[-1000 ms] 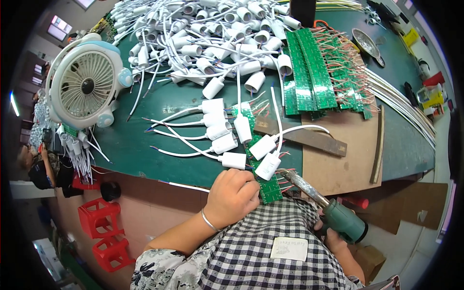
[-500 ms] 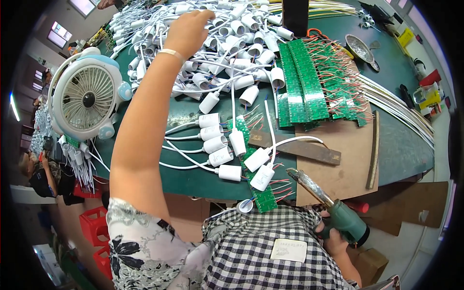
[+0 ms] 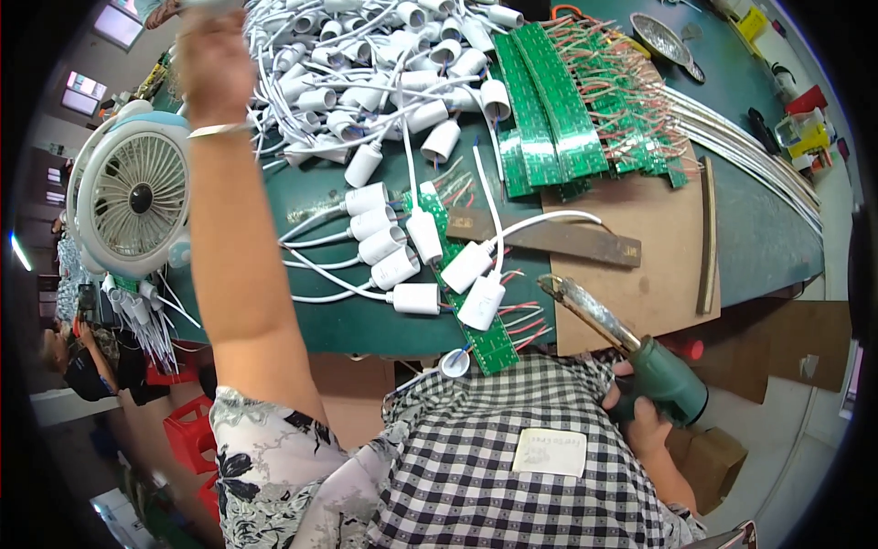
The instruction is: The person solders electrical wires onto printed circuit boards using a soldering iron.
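Note:
My left hand (image 3: pixel 216 69) is stretched far out past the left edge of the heap of white lamp sockets (image 3: pixel 366 82), above the fan. Motion smears its fingers, and I cannot make out what they touch. Near my right side, my right hand (image 3: pixel 647 428) is wrapped round the green handle of a soldering gun (image 3: pixel 675 380), its metal tip pointing up and left over the brown board. Close to that tip, a narrow green circuit board strip (image 3: pixel 494 349) lies at the table's front edge, with several white wired sockets (image 3: pixel 414 298) along it.
A white and blue fan (image 3: pixel 137 197) stands at the left. Stacked green circuit boards (image 3: pixel 549 110) with red and white wires lie right of the heap. A dark flat bar (image 3: pixel 549 236) rests partly on a brown board (image 3: pixel 631 311). Another person (image 3: pixel 87 343) sits far left.
My left hand has swung left from above the socket heap to beyond its edge. The view has shifted slightly, while my right hand keeps hold of the soldering gun.

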`<state>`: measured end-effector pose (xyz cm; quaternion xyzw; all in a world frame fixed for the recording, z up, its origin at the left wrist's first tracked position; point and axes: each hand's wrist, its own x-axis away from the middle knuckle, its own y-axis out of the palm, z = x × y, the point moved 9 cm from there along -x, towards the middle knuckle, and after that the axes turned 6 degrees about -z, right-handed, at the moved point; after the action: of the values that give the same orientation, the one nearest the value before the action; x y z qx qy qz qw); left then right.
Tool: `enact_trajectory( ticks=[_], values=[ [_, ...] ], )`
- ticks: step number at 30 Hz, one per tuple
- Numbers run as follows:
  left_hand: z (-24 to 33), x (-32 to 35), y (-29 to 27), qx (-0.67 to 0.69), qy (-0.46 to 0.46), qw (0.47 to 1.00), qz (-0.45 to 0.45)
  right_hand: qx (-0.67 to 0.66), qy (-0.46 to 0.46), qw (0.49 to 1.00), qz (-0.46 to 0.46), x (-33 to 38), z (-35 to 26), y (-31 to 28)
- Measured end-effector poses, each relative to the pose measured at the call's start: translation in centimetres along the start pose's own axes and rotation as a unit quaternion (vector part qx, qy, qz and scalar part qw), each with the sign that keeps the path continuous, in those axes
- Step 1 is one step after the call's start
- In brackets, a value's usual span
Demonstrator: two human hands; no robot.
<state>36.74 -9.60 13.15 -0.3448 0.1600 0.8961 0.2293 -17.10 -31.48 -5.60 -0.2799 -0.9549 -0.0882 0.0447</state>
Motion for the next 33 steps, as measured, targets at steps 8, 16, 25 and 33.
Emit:
enact_trajectory(
  ticks=[8, 16, 25, 33],
  values=[
    [14.5, 19.1, 13.5, -0.305, -0.090, 0.929, -0.188, -0.038, 0.015, 0.996, -0.079, -0.2, 1.4, 0.1],
    [10.1, 31.8, 18.4, -0.435, -0.229, 0.818, -0.298, -0.021, 0.050, 0.992, -0.118, 0.5, 1.6, 0.7],
    [9.9, 32.0, 19.5, -0.490, -0.215, 0.773, -0.342, 0.033, 0.038, 0.992, -0.118, 1.9, 0.7, 0.4],
    [10.1, 31.9, 20.2, -0.496, -0.198, 0.761, -0.368, 0.034, 0.019, 0.992, -0.120, 2.7, 0.1, 0.0]
  ],
)
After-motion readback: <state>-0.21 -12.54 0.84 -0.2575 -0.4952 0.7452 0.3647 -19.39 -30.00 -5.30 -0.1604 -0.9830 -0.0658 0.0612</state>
